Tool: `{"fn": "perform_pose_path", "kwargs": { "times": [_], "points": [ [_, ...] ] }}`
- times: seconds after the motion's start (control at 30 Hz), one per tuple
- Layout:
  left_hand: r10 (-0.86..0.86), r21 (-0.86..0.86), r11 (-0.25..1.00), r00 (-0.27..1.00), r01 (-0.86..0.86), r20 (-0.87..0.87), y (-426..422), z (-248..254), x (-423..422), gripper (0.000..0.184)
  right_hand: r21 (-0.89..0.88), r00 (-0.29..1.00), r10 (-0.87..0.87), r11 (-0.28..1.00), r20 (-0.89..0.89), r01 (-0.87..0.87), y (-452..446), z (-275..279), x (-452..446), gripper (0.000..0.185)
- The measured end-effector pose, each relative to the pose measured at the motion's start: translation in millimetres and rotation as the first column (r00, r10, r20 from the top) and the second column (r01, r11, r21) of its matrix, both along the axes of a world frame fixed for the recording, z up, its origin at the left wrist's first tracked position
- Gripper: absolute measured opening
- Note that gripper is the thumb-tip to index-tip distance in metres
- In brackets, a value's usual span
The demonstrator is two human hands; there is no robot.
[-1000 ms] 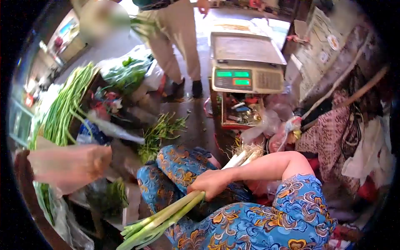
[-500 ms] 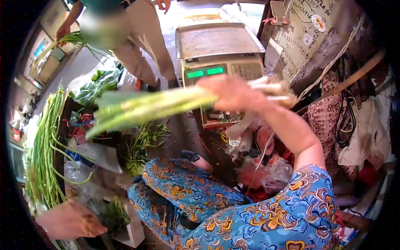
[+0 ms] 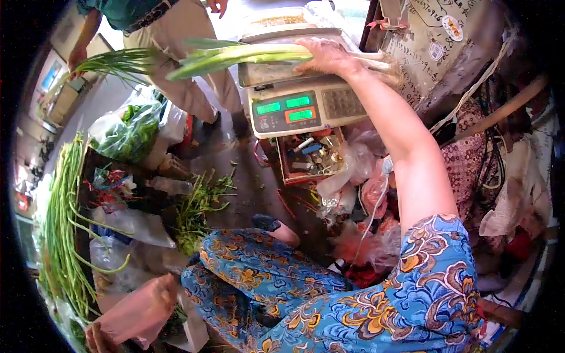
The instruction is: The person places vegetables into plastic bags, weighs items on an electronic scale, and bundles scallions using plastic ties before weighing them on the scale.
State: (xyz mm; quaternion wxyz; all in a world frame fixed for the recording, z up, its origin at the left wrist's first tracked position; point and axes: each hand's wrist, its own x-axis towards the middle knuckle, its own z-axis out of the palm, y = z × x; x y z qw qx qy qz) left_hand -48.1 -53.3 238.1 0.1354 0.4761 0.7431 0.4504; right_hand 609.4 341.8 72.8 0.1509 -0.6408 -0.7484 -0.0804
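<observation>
My right hand (image 3: pixel 327 56) is closed around a bunch of large green onions (image 3: pixel 253 55), laid across the metal pan (image 3: pixel 265 74) of an electronic scale (image 3: pixel 309 106). Their leafy ends stick out past the pan on the left, their pale root ends on the right. Green digits glow on the scale's displays. At the lower left is a thin pink plastic bag (image 3: pixel 136 310). My left hand (image 3: pixel 100 339) is there, mostly hidden, its fingers closed on the bag's edge.
Long beans (image 3: pixel 62 217) hang at the left beside a bag of leafy greens (image 3: pixel 132 132). Another person (image 3: pixel 170 44) stands beyond, holding thin green stalks (image 3: pixel 118 61). Under the scale is a tray of small items (image 3: pixel 312 154). Plant trimmings (image 3: pixel 203 206) litter the floor.
My right hand has carried the green onions up and away from me onto the scale pan. The pink bag at the lower left has moved right and spread out. More display digits show.
</observation>
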Motion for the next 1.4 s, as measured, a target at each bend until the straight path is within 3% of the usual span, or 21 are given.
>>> {"fn": "perform_pose_path", "kwargs": {
  "times": [0.1,0.13,0.27,0.3,0.33,0.37,0.4,0.43,0.47,0.5,0.53,0.57,0.6,0.7,0.9,0.97,1.0,1.13,1.3,1.37,1.4],
  "points": [
    [0.032,-0.033,0.999,0.999,-0.031,0.04,1,-7,18,0.018,-0.017,0.998,0.012,1.0,-0.058,-0.013,0,3,-3,0.08],
    [0.09,-0.094,0.993,0.978,-0.074,0.189,-2,-8,6,0.017,-0.02,0.998,0.008,1.0,-0.056,-0.009,-2,3,-6,0.08],
    [-0.051,-0.179,0.982,0.995,0.066,0.088,-2,-15,-10,0.019,0.077,0.995,-0.091,0.993,0.051,0.087,-13,3,-8,0.078],
    [-0.163,-0.157,0.979,0.966,0.133,-0.201,1,-14,11,0.021,0.142,0.993,-0.104,0.985,0.055,0.095,-16,2,-7,0.076],
    [-0.251,-0.153,0.967,0.845,0.202,-0.473,3,-13,23,0.023,0.142,0.992,-0.109,0.985,0.057,0.1,-23,4,-6,0.076],
    [-0.257,-0.153,0.966,0.844,0.209,-0.472,5,-14,22,0.023,0.25,0.996,-0.087,0.965,0.037,0.076,-32,5,-3,0.07],
    [-0.306,-0.147,0.951,0.767,0.272,-0.564,5,-16,21,0.025,0.356,0.998,-0.062,0.933,0.02,0.051,-42,7,-1,0.063],
    [-0.345,-0.149,0.932,0.677,0.332,-0.65,5,-17,21,0.027,0.356,0.998,-0.065,0.933,0.021,0.054,-53,6,0,0.063],
    [-0.255,-0.103,0.967,0.863,0.234,-0.436,2,-21,26,0.021,0.471,0.998,-0.002,0.881,-0.062,0.031,-66,3,1,0.055],
    [-0.258,-0.105,0.966,0.862,0.236,-0.436,3,-24,24,0.021,0.58,0.988,0.071,0.814,-0.135,0.021,-79,-1,2,0.046],
    [-0.132,-0.089,0.989,0.979,0.119,-0.155,3,-26,21,0.017,0.577,0.988,0.067,0.816,-0.136,0.025,-96,-7,1,0.046],
    [0.016,-0.108,0.994,0.99,-0.001,0.141,4,-30,18,0.013,0.451,0.954,0.052,0.888,-0.296,0.091,-115,-14,-1,0.04],
    [0.059,-0.074,0.996,0.98,-0.045,0.188,8,-41,15,0.012,0.308,0.895,0.015,0.941,-0.446,0.138,-131,-21,-4,0.035],
    [-0.001,-0.099,0.995,0.962,0.029,0.274,14,-44,33,0.014,0.152,0.858,-0.097,0.968,-0.505,0.199,-161,-57,-8,0.035],
    [-0.02,-0.151,0.987,0.977,0.052,0.211,14,-67,33,0.013,0.101,0.807,-0.029,0.989,-0.589,0.109,-181,-93,-27,0.046],
    [-0.092,-0.127,0.984,0.967,0.125,0.236,12,-73,30,0.013,0.16,0.838,0.007,0.982,-0.545,0.096,-180,-95,-28,0.05],
    [-0.064,-0.13,0.985,0.939,0.114,0.338,12,-72,41,0.015,0.076,0.85,-0.067,0.989,-0.523,0.125,-183,-88,-31,0.051],
    [-0.056,-0.152,0.984,0.97,0.094,0.239,10,-81,58,0.015,-0.057,0.859,-0.159,0.987,-0.487,0.15,-181,-89,-32,0.055],
    [-0.068,-0.206,0.969,0.949,0.136,0.306,11,-87,63,0.016,-0.165,0.888,-0.231,0.97,-0.397,0.178,-181,-84,-33,0.059],
    [0.083,-0.27,0.963,0.953,-0.002,0.291,13,-89,71,0.014,-0.162,0.897,-0.221,0.972,-0.383,0.17,-181,-82,-34,0.06],
    [-0.306,-0.111,0.95,0.942,0.292,-0.137,3,-110,47,0.014,-0.199,0.908,-0.245,0.962,-0.341,0.186,-181,-81,-34,0.062]
  ]
}}
